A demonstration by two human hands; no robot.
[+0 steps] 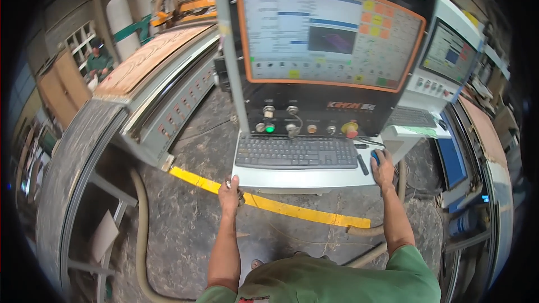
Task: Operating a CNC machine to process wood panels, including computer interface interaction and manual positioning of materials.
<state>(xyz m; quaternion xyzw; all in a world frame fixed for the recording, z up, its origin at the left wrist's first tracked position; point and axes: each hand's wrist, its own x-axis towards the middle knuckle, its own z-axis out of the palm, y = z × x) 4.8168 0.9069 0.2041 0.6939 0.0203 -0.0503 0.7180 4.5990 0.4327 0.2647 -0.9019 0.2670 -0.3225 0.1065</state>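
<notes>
My right hand (pixel 384 169) rests over a dark computer mouse (pixel 375 156) with a blue patch, at the right end of the white keyboard shelf (pixel 303 178). Just off the shelf's left front corner, my left hand (pixel 229 195) is closed, thumb up; a small dark shape shows by its fingers, too blurred to name. Between the hands lies a black keyboard (pixel 296 152). Behind it stands a machine control panel with an orange-framed screen (pixel 331 36) showing windows and coloured icons. Under the screen are knobs, a lit green button (pixel 270 129) and a red emergency stop (pixel 351 130).
A yellow strip (pixel 297 212) crosses the grey floor, with hoses (pixel 141 235) lying beside it. To the left stands a machine bed carrying a wooden board (pixel 151 56). A second control console (pixel 443 67) is at the right. Another person (pixel 99 62) is far left.
</notes>
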